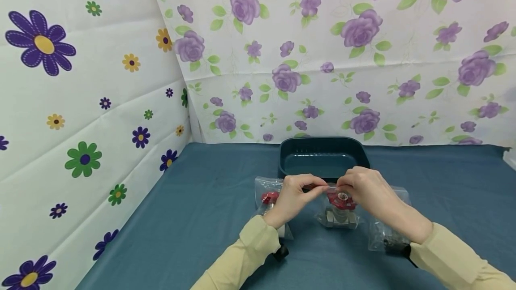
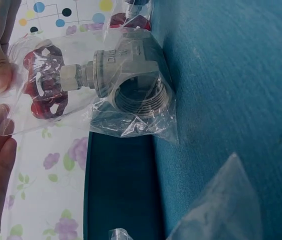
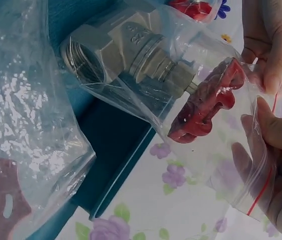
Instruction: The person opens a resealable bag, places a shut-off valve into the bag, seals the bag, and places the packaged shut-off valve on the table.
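Note:
A clear zip bag (image 3: pixel 216 175) with a red line along its mouth encloses a metal gate valve (image 1: pixel 341 219) with a red handwheel (image 1: pixel 347 203). My left hand (image 1: pixel 297 197) pinches the left part of the bag's mouth between thumb and fingers. Close beside it, my right hand (image 1: pixel 368 190) pinches the right part. The valve stands upright under both hands, handwheel at the top. In the left wrist view, its threaded opening (image 2: pixel 140 97) shows through the plastic at the bottom of the bag.
A second bagged valve (image 1: pixel 269 198) is beyond my left wrist. Another clear bag (image 1: pixel 379 234) lies under my right forearm, with a red handwheel (image 3: pixel 3 195) in it. Behind the hands sits a dark teal tub (image 1: pixel 324 164) on the blue cloth (image 1: pixel 169 236), before flowered sheets.

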Action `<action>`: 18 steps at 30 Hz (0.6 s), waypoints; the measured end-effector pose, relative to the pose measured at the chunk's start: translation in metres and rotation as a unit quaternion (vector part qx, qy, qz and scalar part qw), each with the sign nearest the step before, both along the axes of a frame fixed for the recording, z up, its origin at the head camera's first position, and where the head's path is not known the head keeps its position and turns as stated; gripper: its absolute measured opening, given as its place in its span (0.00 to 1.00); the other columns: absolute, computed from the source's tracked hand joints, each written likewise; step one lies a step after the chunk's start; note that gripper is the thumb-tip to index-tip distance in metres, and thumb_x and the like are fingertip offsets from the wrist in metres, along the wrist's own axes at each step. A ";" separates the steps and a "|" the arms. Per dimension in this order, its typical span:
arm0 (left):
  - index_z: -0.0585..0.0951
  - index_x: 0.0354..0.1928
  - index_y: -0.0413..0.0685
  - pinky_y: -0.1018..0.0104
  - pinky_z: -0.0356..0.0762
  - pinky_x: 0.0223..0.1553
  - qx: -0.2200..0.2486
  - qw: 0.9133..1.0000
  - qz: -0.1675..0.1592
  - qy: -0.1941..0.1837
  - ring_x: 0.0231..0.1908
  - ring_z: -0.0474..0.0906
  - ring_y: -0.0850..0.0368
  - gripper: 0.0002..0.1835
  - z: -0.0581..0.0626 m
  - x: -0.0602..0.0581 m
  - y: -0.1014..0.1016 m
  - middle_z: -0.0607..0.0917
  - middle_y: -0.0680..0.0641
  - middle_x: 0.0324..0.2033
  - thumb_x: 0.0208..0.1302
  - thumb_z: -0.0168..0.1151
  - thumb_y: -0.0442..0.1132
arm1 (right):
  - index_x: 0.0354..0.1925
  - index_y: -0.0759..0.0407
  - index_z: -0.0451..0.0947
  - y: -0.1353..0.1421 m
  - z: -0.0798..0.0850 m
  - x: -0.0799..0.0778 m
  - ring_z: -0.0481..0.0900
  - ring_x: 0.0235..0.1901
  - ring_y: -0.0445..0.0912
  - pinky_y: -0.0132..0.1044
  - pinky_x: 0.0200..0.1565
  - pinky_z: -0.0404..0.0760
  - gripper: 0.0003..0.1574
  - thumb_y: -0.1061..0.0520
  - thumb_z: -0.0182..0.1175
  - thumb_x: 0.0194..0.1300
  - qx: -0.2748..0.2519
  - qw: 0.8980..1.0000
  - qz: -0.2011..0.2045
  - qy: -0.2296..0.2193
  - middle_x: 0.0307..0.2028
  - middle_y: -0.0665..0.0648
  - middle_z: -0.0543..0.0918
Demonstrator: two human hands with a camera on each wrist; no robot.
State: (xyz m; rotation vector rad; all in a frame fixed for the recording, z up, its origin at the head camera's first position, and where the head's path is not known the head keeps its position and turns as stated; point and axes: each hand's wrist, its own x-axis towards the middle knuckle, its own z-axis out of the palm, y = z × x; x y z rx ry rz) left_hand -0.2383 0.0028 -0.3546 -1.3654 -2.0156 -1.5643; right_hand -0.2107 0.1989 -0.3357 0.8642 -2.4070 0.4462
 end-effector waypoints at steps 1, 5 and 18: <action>0.81 0.35 0.33 0.69 0.76 0.31 0.002 1.000 0.000 -0.001 0.29 0.77 0.58 0.05 0.000 0.000 0.000 0.82 0.41 0.31 0.58 0.58 0.25 | 0.24 0.59 0.82 0.000 0.000 0.000 0.70 0.20 0.39 0.28 0.19 0.70 0.10 0.69 0.70 0.41 -0.003 1.000 0.004 0.001 0.21 0.48 0.75; 0.81 0.35 0.33 0.69 0.76 0.30 0.010 1.000 -0.001 0.004 0.28 0.77 0.58 0.05 -0.002 -0.001 0.000 0.82 0.41 0.31 0.58 0.58 0.25 | 0.26 0.56 0.81 0.003 -0.001 -0.002 0.70 0.21 0.36 0.28 0.20 0.71 0.09 0.68 0.69 0.46 -0.029 0.998 0.014 -0.044 0.24 0.45 0.75; 0.81 0.35 0.34 0.68 0.75 0.27 0.019 1.000 0.006 -0.012 0.27 0.76 0.58 0.04 -0.004 -0.002 0.001 0.82 0.41 0.30 0.58 0.59 0.26 | 0.32 0.52 0.79 0.023 -0.006 0.002 0.75 0.27 0.34 0.32 0.30 0.77 0.10 0.63 0.68 0.49 -0.072 0.991 0.009 -0.111 0.28 0.40 0.75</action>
